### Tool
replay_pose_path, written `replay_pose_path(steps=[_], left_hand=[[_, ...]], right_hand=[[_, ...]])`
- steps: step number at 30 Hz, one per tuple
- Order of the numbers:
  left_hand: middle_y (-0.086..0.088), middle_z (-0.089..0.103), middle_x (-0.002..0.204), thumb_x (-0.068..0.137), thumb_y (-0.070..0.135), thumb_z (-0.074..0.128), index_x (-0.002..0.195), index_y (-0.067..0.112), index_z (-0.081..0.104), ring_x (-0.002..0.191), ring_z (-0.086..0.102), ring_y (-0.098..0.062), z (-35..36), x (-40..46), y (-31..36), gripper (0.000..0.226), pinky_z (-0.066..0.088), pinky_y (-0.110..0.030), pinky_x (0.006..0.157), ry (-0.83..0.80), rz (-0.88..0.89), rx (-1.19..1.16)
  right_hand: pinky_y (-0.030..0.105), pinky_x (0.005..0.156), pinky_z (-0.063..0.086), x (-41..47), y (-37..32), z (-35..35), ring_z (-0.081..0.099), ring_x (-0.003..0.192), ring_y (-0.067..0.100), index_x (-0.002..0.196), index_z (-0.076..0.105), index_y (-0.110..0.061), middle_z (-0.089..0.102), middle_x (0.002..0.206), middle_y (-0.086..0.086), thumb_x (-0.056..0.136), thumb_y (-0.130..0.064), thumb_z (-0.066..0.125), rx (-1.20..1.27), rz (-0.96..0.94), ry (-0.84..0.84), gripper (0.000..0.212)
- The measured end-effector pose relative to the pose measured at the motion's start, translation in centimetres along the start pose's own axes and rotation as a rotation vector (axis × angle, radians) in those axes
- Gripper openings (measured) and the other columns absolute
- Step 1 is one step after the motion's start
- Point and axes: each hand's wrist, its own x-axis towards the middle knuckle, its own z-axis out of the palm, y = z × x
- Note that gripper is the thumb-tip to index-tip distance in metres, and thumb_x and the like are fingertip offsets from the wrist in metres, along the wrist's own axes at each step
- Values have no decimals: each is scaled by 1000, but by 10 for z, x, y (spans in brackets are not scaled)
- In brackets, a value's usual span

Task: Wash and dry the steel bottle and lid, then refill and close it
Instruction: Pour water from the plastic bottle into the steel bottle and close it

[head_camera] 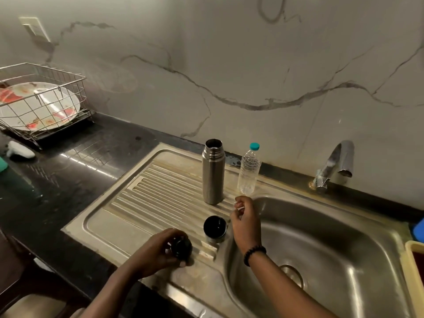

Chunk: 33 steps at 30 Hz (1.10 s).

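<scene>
Standing uncapped: one steel bottle [213, 172]; left hand [158, 251] grips one stopper [181, 247].

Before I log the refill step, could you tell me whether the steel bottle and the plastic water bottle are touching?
Apart. The head view shows a strip of drainboard between the steel bottle and the plastic water bottle, both upright.

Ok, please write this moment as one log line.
left hand: holds black stopper | right hand: free | steel bottle: open, upright on drainboard | cup lid: beside
</scene>
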Motion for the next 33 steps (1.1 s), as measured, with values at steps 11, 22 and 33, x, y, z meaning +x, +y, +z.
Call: replay_pose_path(steps=[11,22,33], left_hand=[[13,64,110,80,33,79,122,22,55,98,62,11,-67,74,118,50,49,-12,78,662,98,-425],[9,68,113,80,34,80,129,24,57,103,63,2,-93,151,155,55,50,-13,78,586,174,-356],[19,64,107,80,18,79,121,28,59,103,59,6,-96,162,150,46,50,-18,86,441,269,-120]], right_hand=[[40,110,39,41,-56,4,39,134,16,147,24,-25,34,150,-4,76,-41,78,-88,-14,-210,91],[42,107,42,85,-66,23,48,129,16,138,21,-37,46,140,-15,64,-38,87,-42,-31,-320,99],[21,84,49,93,-72,23,59,97,-8,108,47,-39,63,106,-23,66,-25,86,152,-94,-186,59]])
